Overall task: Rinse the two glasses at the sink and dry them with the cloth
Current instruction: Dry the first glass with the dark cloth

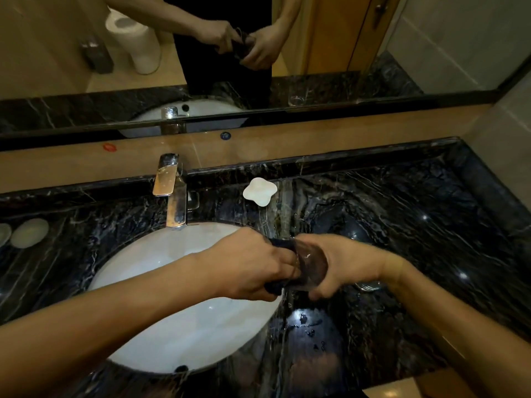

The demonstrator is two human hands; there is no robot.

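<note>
A clear glass lies sideways in my right hand, just right of the white sink basin. My left hand grips a dark cloth and presses it into the mouth of the glass. Part of the cloth hangs below my left hand's fingers. A second clear glass seems to stand on the counter behind my right wrist, mostly hidden and hard to make out. The mirror repeats both hands, the cloth and a glass.
A chrome tap stands behind the basin, with no water running. A white flower-shaped dish sits on the black marble counter. Two round pale dishes lie at the far left. Water drops wet the counter near its front edge.
</note>
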